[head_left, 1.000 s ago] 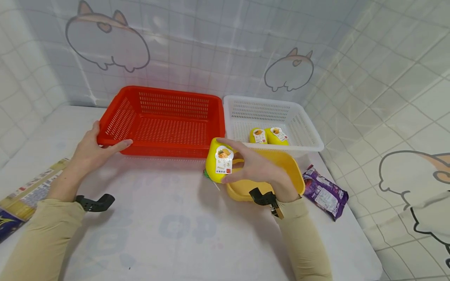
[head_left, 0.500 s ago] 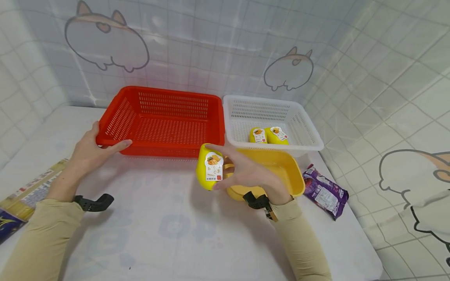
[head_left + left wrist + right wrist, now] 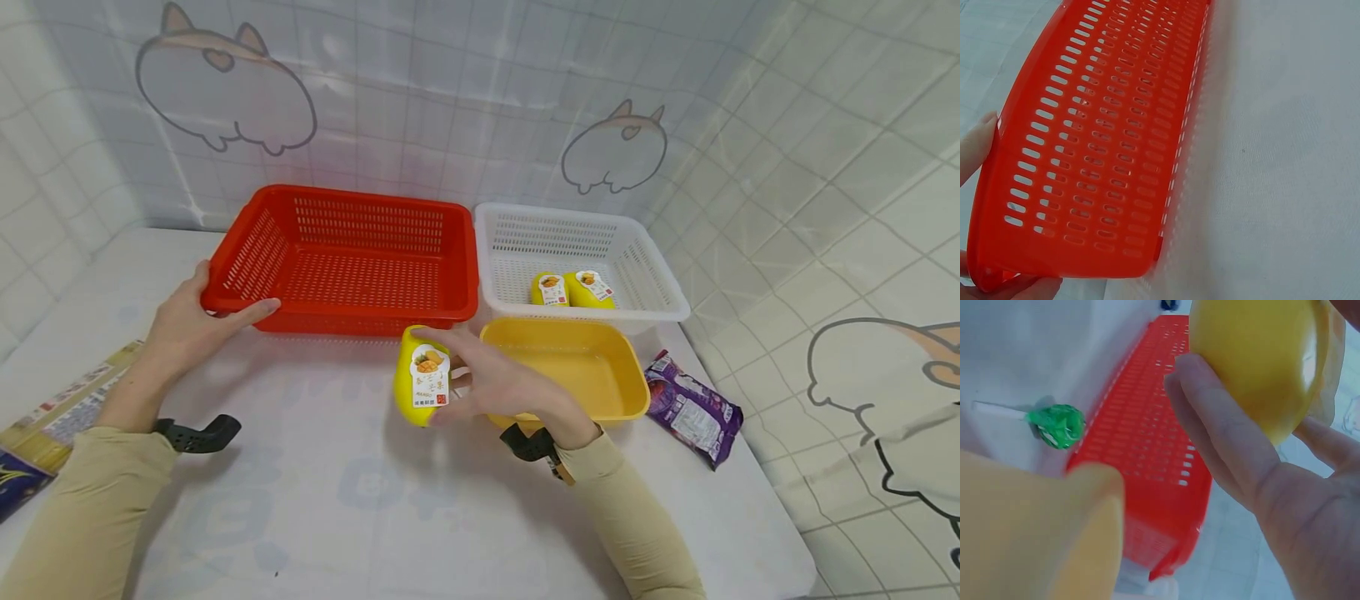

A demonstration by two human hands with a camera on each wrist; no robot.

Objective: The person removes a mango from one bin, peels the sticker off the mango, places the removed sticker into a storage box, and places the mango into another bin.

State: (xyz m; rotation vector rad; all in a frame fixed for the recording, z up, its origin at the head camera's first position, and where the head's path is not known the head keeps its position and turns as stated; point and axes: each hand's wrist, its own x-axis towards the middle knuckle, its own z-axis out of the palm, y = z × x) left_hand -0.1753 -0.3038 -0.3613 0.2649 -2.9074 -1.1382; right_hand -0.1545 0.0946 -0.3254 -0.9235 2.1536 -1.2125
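My right hand (image 3: 491, 375) grips a yellow mango-shaped pack (image 3: 422, 379) with a white mango label, holding it above the table in front of the red basket (image 3: 367, 321). The right wrist view shows the fingers wrapped along the smooth yellow side of the pack. At the basket's front left corner, my left hand (image 3: 198, 321) holds the rim, thumb over the front edge; the left wrist view shows fingertips under that corner. A green-wrapped lollipop (image 3: 1060, 425) lies near the basket's front wall in the right wrist view. In the head view it is hidden.
A white basket (image 3: 660, 317) at the back right holds two similar yellow packs (image 3: 592, 292). In front of it stands a yellow bin (image 3: 570, 379). A purple packet (image 3: 693, 408) lies at the right, and a long packet of noodles (image 3: 67, 417) at the left.
My right hand has carried the yellow pack left and toward me, away from the yellow bin. The left hand keeps its place on the red basket.
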